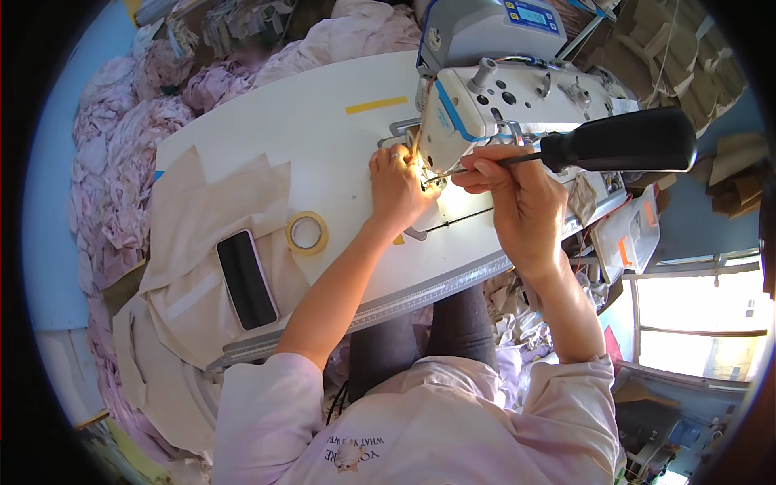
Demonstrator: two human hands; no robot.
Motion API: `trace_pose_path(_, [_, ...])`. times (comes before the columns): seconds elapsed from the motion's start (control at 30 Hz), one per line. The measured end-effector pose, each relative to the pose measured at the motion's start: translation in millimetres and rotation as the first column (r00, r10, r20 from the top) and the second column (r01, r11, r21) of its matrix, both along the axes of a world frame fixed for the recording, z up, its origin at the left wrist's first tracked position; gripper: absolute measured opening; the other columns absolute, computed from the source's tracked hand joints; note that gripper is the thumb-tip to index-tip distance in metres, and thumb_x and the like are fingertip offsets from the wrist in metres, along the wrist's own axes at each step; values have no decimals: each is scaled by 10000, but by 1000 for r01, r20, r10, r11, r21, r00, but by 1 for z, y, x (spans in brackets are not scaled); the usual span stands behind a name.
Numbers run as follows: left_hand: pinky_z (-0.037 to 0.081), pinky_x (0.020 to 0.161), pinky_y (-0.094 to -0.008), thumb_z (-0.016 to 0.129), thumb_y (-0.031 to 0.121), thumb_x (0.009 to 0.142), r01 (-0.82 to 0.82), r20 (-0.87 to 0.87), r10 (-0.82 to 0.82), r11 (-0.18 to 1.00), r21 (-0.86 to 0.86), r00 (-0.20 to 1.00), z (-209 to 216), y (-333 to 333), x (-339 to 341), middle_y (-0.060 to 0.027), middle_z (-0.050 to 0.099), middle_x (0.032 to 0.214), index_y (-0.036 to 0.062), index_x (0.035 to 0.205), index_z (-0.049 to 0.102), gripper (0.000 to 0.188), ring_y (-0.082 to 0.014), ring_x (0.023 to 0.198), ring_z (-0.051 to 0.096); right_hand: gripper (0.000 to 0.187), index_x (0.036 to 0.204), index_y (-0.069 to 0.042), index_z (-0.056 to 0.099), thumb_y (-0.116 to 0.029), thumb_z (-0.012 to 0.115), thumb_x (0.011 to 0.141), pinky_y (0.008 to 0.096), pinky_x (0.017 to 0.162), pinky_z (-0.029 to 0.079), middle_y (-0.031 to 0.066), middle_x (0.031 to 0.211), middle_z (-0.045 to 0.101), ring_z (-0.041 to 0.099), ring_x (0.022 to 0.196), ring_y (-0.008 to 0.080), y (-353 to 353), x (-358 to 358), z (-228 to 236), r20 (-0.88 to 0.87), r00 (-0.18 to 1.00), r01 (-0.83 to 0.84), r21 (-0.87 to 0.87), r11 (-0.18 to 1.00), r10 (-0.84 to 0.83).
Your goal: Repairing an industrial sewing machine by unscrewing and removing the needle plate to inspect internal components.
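Note:
My right hand (521, 202) grips the shaft of a screwdriver (622, 144) between thumb and fingers. Its thick black handle points right, and its thin metal tip reaches left to the lit needle area of a white sewing machine (477, 101). Close against that needle area is my left hand (396, 186), its fingers bent and closed around a small part that they hide. A ring shows on one finger. The screwdriver tip ends beside the left fingertips; what it touches is too small to tell.
On the white table (339, 137) lie beige fabric pieces (210, 194), a phone (247, 279) and a yellow tape roll (307, 233). A ruler strip (436, 291) runs along the front edge. Pale cloth heaps (137, 162) surround the left side. A clear plastic box (630, 230) hangs at the right.

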State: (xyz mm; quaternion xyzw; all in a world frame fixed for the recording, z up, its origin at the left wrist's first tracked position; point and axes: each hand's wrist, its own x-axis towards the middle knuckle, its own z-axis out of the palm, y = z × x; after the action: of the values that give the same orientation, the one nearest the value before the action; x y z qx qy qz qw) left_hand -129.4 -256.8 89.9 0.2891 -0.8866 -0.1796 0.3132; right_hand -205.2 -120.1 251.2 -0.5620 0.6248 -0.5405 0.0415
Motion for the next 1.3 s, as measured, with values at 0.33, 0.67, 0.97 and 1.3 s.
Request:
trace_pose_path(0.33, [317, 1081, -468, 876, 289, 637, -2, 77, 0, 1000, 28, 997, 3, 0, 0, -125, 553, 1128, 2, 1092, 679, 573, -321, 1145, 472, 94, 1013, 114, 597, 50, 528, 1012, 301, 747, 630, 178, 980, 711, 761, 881, 252, 0, 2, 7, 4, 1000, -22, 38, 999, 21])
trace_pose_path(0.67, [323, 1070, -472, 885, 259, 631, 10, 62, -13, 999, 45, 998, 4, 1, 1, -121, 545, 1128, 3, 1096, 668, 574, -326, 1137, 472, 85, 1032, 116, 583, 56, 527, 1010, 307, 747, 634, 182, 977, 704, 759, 891, 262, 1, -2, 3, 11, 999, -40, 30, 999, 40])
trace_pose_path(0.97, [321, 1075, -477, 871, 263, 641, -1, 74, -2, 999, 39, 997, 3, -1, 1, -126, 545, 1128, -4, 1088, 668, 559, -328, 1140, 470, 85, 1010, 117, 579, 46, 532, 1011, 309, 751, 639, 184, 976, 704, 759, 887, 262, -1, -1, 3, -12, 999, -33, 32, 999, 34])
trace_pose_path(1.3, [338, 1047, -472, 848, 237, 647, 10, 21, -10, 1000, 22, 1000, 0, 0, 1, -125, 547, 1106, -26, 1018, 660, 492, -333, 1124, 473, 95, 1066, 35, 595, 30, 611, 973, 284, 683, 616, 120, 818, 716, 766, 806, 194, -1, -1, 4, -43, 999, 29, 31, 999, -27])
